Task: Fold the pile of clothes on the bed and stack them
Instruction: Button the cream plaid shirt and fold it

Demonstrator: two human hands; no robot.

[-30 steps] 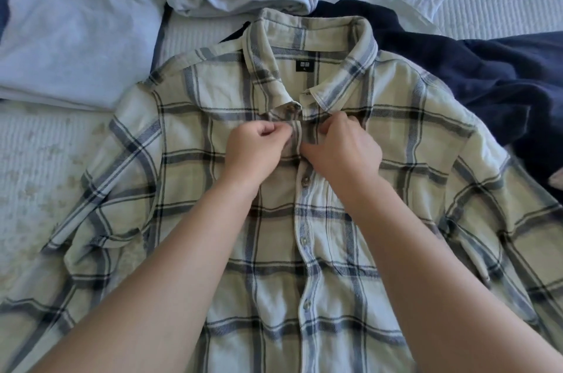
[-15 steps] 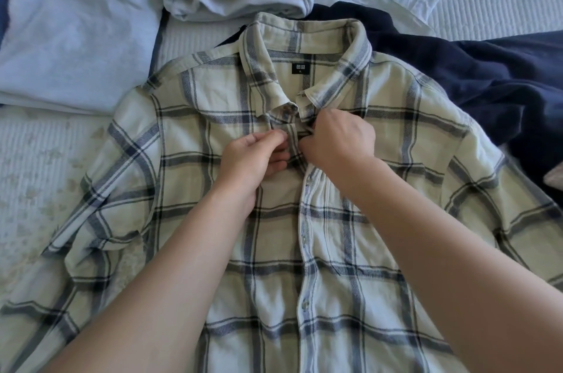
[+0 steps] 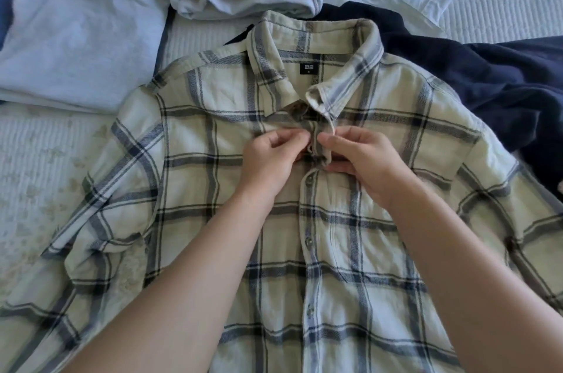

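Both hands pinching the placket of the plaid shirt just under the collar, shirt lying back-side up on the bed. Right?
Not quite. The head view shows the plaid shirt lying front-side up: its button row and open collar face the camera. The rest holds: the left hand and right hand both pinch the placket just under the collar.

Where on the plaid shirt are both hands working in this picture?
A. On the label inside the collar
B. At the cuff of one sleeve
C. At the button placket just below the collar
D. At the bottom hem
C: the left hand and right hand both pinch the front edges of the plaid shirt just under its collar.
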